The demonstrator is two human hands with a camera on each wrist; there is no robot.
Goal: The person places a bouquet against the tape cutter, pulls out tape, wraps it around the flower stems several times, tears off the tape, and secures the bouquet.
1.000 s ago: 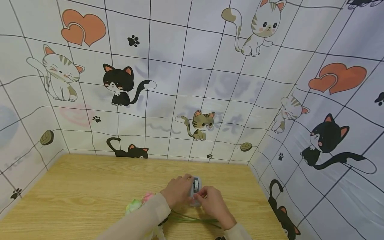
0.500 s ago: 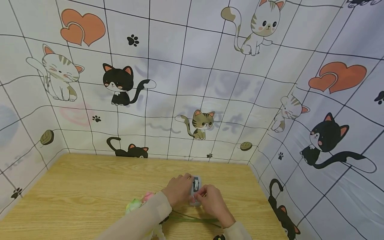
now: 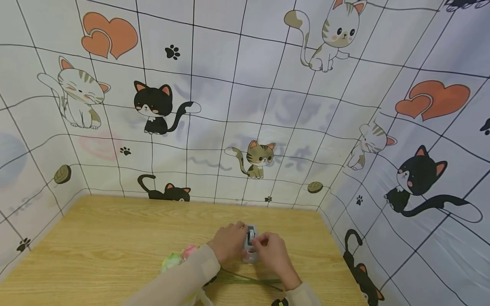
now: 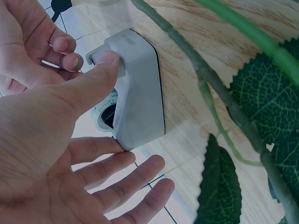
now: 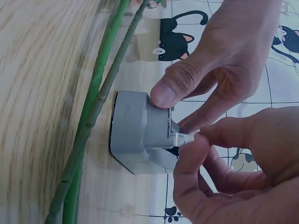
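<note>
Tape dispenser (image 4: pixel 142 88) rests on the wooden table (image 3: pixel 115 227), gripped by the left hand (image 3: pixel 228 243) between thumb and extended fingers. I see the right hand (image 3: pixel 273 253) has edged forward; only the right wrist view clearly shows me tape (image 5: pixel 180 139) pinched between its thumb and forefinger. One sleeve (image 3: pixel 181 272) partly hides the flowers (image 3: pixel 189 251).

Tape dispenser (image 5: pixel 128 128), raised lettering (image 5: pixel 126 116), perhaps "deli"
</note>
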